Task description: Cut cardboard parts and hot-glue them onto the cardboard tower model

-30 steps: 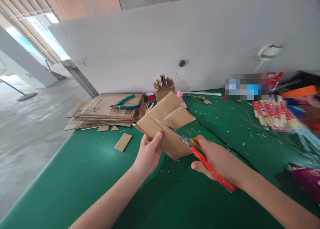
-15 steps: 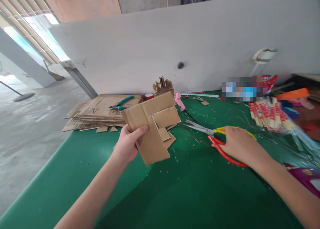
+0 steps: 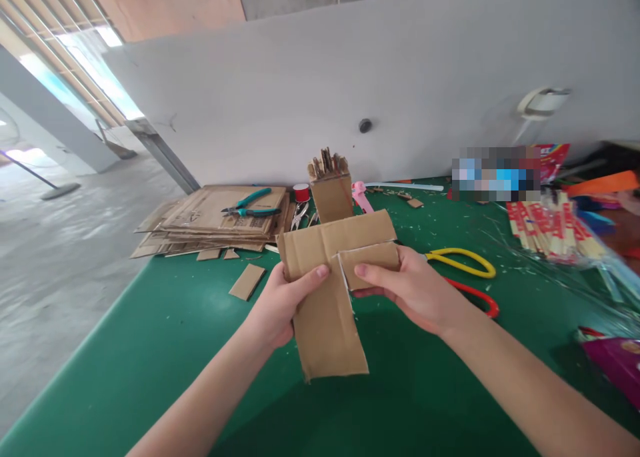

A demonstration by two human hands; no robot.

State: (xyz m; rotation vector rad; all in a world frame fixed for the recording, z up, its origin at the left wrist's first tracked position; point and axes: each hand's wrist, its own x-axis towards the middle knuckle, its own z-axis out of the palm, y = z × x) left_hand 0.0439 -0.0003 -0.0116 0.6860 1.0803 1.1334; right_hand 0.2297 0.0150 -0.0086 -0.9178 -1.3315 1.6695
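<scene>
I hold a brown cardboard piece [image 3: 325,310], cut into a rough T shape, upright above the green table [image 3: 150,350]. My left hand [image 3: 285,304] grips its left side, thumb across the front. My right hand [image 3: 415,287] pinches a partly cut rectangular flap [image 3: 373,257] on its right side, thumb on top. The scissors [image 3: 467,277], with one yellow and one red handle, lie on the table just behind my right hand, untouched.
A stack of flat cardboard [image 3: 210,224] with teal pliers [image 3: 250,207] lies at the back left. A small cardboard box of scraps [image 3: 330,187], a red cap [image 3: 301,192] and a pink tool [image 3: 361,196] stand by the grey partition. Packets of sticks [image 3: 550,230] lie right.
The scissors have been set down on the table and let go. My right hand came back to the cardboard and took its flap; the cardboard moved to the centre and turned upright.
</scene>
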